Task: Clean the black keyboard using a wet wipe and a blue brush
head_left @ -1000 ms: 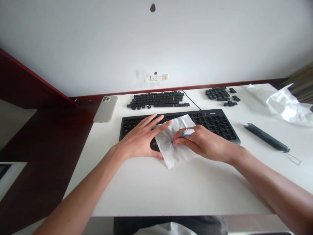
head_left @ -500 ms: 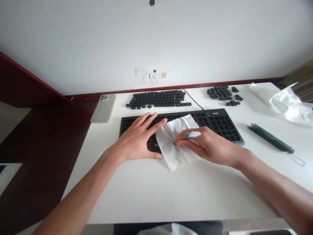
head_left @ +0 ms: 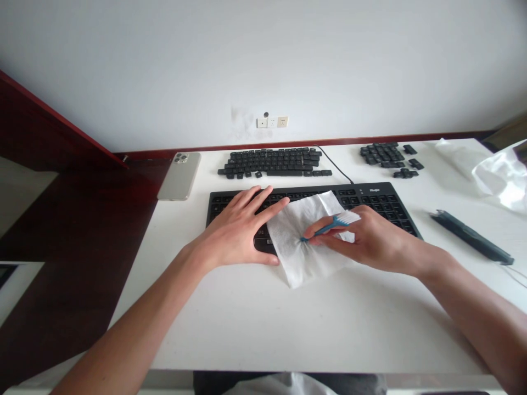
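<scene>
A black keyboard [head_left: 382, 200] lies across the middle of the white desk [head_left: 263, 323]. A white tissue [head_left: 313, 258] is draped over the keyboard's middle and front edge. My left hand [head_left: 236, 233] lies flat on the keyboard's left half, fingers stretched out, thumb touching the tissue's left edge. My right hand [head_left: 370, 241] is closed on a small blue brush with white bristles [head_left: 331, 225]. The brush's handle tip presses into the tissue, which puckers around that spot.
Rows of loose black keycaps [head_left: 274, 162] lie behind the keyboard, with a smaller group [head_left: 389, 156] at the back right. A phone [head_left: 179, 175] lies face down at the back left. A dark pen-like tool [head_left: 471, 237] and crumpled clear plastic [head_left: 500, 175] sit at the right.
My right hand has slid slightly right and turned, so more of the blue brush shows. The left hand stays flat on the keyboard. The view has shifted a little.
</scene>
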A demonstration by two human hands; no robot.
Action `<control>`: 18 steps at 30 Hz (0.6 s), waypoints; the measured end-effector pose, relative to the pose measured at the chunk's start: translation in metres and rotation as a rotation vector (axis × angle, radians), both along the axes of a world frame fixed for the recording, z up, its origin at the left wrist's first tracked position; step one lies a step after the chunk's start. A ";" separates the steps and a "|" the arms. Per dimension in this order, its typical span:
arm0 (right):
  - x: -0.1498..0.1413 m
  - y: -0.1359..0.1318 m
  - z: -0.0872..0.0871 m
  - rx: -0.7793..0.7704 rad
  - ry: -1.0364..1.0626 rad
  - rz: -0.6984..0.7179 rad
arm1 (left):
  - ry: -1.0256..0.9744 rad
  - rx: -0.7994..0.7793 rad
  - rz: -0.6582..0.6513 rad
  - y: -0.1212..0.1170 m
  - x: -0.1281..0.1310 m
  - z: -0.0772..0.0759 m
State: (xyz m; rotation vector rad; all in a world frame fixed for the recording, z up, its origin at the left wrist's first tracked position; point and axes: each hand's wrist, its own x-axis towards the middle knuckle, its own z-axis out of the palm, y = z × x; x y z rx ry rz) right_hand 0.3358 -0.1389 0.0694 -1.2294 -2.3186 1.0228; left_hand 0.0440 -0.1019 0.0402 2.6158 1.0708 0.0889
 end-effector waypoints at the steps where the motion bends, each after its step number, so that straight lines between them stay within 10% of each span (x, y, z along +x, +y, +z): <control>1: 0.000 0.000 0.001 0.005 0.014 -0.012 | -0.002 -0.001 0.001 0.000 0.000 0.000; 18: -0.005 -0.007 -0.002 0.076 -0.085 0.087 | -0.041 -0.010 -0.020 0.001 -0.002 -0.003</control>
